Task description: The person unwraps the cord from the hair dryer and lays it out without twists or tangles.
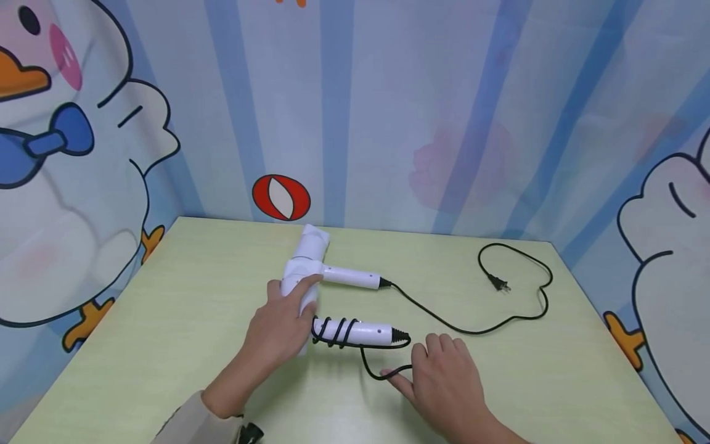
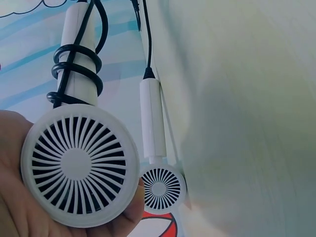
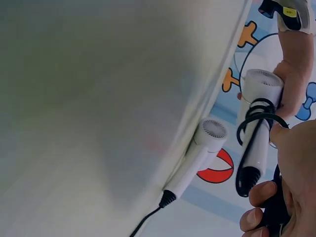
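Nearest me, a grey-beige sleeve (image 1: 191,425) is covering the person's left forearm, a small black object (image 1: 251,433) showing at the cuff. On the near right side of the wrapped dryer, the right hand (image 1: 446,382) is grasping a black cord (image 1: 379,378), its thumb reaching along the cord toward the dryer and its other fingers curling round a mostly hidden black piece (image 3: 275,212).

The wrapped dryer (image 1: 370,333) itself is hovering just above the surface (image 1: 554,382), its smooth, glossy white handle pointing right, the rubbery cord coiling round it in several loops. The left hand (image 1: 280,327) is gripping its barrel, fingers curving round the plastic. At the barrel's end a round grille (image 2: 76,165) is showing, its thin ribs fanning out from a plain disc.

Beyond the wrapped dryer, a second dryer (image 1: 338,273) of the same T shape is lying on the pale, faintly grained surface. Its unwound cord (image 1: 468,333) is snaking away to the right of the wrapped dryer, ending in a two-pronged black plug (image 1: 498,282).

Farthest beyond the wrapped dryer, a creased, blue-striped backdrop (image 1: 377,123) is hanging, a red-and-white oval (image 1: 263,196) printed low on it.
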The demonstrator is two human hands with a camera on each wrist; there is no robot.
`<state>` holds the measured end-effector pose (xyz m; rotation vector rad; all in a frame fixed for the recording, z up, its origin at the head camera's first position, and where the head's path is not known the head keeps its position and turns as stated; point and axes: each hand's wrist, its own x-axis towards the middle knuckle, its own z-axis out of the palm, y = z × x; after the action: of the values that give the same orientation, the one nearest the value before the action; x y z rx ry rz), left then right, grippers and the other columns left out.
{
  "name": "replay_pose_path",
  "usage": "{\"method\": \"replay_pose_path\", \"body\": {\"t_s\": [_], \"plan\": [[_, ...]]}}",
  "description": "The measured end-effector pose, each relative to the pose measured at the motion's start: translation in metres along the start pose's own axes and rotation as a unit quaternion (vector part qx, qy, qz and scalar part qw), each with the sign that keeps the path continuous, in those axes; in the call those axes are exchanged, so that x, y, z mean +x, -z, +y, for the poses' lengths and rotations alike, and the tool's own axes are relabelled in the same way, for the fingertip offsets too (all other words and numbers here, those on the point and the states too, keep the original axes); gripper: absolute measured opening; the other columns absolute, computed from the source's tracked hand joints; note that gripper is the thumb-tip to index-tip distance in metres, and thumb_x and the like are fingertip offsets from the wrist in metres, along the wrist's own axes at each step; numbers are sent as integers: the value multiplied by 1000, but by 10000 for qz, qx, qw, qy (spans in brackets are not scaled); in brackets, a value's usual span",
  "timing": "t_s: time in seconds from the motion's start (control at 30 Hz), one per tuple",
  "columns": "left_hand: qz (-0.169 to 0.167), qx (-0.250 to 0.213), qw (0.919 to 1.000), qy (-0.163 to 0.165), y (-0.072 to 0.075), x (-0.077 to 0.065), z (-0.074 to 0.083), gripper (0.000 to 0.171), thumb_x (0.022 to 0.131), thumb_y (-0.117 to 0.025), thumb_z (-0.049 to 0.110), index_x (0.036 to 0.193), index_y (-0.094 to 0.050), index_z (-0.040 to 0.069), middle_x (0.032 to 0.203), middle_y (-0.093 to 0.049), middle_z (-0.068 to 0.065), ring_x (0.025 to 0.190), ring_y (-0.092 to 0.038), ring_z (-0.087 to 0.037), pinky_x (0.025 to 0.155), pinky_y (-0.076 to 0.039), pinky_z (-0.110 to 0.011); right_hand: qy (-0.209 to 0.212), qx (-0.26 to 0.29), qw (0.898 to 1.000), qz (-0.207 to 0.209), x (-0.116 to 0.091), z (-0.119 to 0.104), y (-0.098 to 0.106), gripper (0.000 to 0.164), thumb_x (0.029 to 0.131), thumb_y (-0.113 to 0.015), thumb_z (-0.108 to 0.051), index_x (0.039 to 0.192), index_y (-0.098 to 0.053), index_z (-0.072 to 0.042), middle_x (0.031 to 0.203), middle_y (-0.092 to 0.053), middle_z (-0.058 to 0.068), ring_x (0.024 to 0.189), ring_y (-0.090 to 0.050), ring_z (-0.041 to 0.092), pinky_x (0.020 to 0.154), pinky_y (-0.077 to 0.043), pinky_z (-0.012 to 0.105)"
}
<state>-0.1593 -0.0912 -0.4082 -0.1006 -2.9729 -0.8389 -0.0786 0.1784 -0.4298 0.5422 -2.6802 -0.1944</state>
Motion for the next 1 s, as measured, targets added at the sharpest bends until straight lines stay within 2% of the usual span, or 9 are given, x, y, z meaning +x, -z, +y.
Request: {"method": "replay_pose_path", "body": {"t_s": [0.13, 0.33, 0.73, 1.0], "plan": [[89, 28, 9999, -55, 3, -1, 0, 47, 102, -54, 33, 148, -49, 37, 133, -39, -26, 67, -56, -28, 52, -45, -34, -33, -139, 9997, -215, -3, 0, -5, 69, 92, -50, -73, 64, -40, -10, 67, -32, 3, 66, -36, 23, 67, -34, 35], [163, 10, 9998, -86, 7, -2, -1, 47, 102, -54, 34, 148, -48, 39, 136, -39, -27, 67, -56, -28, 52, -44, -34, -85, -175, 9997, -158, -2, 2, -13, 70, 91, -51, -72, 61, -40, -10, 64, -32, 3, 63, -36, 23, 65, -34, 36], [122, -129, 9998, -120, 10, -3, -5, 49, 103, -54, 33, 150, -46, 40, 140, -36, -26, 74, -59, -32, 56, -49, -37, -439, -178, 9962, -735, 11, 17, -19, 69, 94, -51, -70, 62, -44, -10, 65, -39, 5, 66, -45, 24, 70, -41, 38], [49, -220, 9997, 33, 15, -3, -8, 49, 103, -53, 33, 151, -44, 40, 140, -35, -24, 76, -59, -33, 58, -50, -37, -528, -110, 9909, -1236, 22, 36, -28, 66, 98, -47, -66, 66, -49, -8, 66, -42, 7, 66, -45, 25, 69, -42, 40]]}}
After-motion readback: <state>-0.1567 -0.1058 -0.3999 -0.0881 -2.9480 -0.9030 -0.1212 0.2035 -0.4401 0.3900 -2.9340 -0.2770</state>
